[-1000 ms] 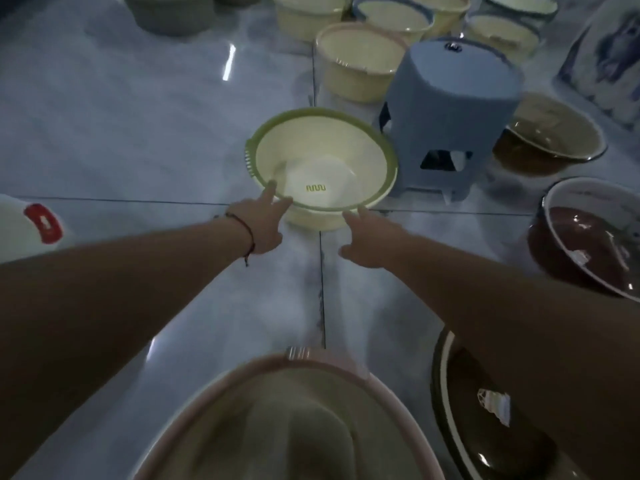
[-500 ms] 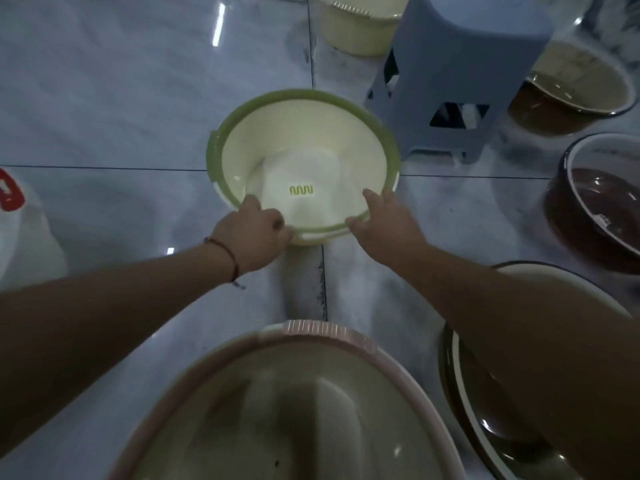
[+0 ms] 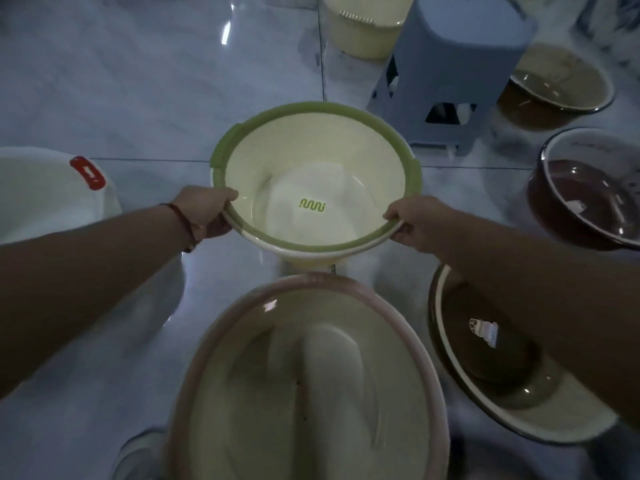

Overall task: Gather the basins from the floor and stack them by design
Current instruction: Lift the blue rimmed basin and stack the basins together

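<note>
A cream basin with a green rim (image 3: 313, 114) and a green squiggle mark inside sits at the centre of the head view, lifted off the tiled floor and tilted toward me. My left hand (image 3: 207, 211) grips its near-left rim. My right hand (image 3: 412, 223) grips its near-right rim. Just below it lies a large oval cream basin with a pink rim (image 3: 349, 289). Brown basins with pale rims lie at the right: one near (image 3: 440, 341), one farther (image 3: 588, 202), one at the back (image 3: 557, 84).
A grey plastic stool (image 3: 457, 57) stands right behind the green-rimmed basin. A cream basin (image 3: 360, 29) is at the top centre. A white basin with a red tab (image 3: 52, 192) sits at the left edge. The glossy tiled floor (image 3: 138, 81) stretches to the upper left.
Both hands went from reaching to gripping the green-rimmed basin's rim, slid apart to its sides, and brought it up off the floor toward me.
</note>
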Tool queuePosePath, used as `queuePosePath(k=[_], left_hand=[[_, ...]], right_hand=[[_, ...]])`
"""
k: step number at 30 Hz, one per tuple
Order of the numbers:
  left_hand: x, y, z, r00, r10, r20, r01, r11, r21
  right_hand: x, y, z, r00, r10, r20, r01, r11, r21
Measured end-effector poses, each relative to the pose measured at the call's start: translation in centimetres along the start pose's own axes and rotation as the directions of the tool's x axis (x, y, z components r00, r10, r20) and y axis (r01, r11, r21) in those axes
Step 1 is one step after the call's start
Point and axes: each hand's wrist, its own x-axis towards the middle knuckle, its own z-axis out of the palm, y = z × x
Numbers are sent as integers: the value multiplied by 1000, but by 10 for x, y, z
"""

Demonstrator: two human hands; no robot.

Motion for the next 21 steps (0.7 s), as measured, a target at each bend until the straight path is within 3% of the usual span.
queuePosePath(k=[3, 6, 9, 12, 16, 21], left_hand=[[-62, 24, -18, 995, 27, 100, -40, 991, 125], [-134, 35, -36, 973, 56, 223, -138, 918, 371], [-185, 31, -49, 968, 86, 234, -187, 871, 454], [-217, 1, -58, 970, 57, 236, -185, 803, 567], [-237, -75, -74, 967, 37, 252, -210, 674, 708], [-240, -121, -79, 976, -10, 219, -150, 700, 698]], right_hand=[[-56, -12, -46, 998, -57, -6, 56, 990, -129], [-109, -6, -85, 996, -88, -7, 84, 971, -224], [-144, 17, -110, 1000, -29, 1, 28, 963, -267], [-169, 66, -118, 991, 112, 73, -87, 953, -291], [-193, 127, -101, 983, 164, 83, -121, 916, -383], [-189, 155, -82, 990, 136, 29, -99, 835, -541]])
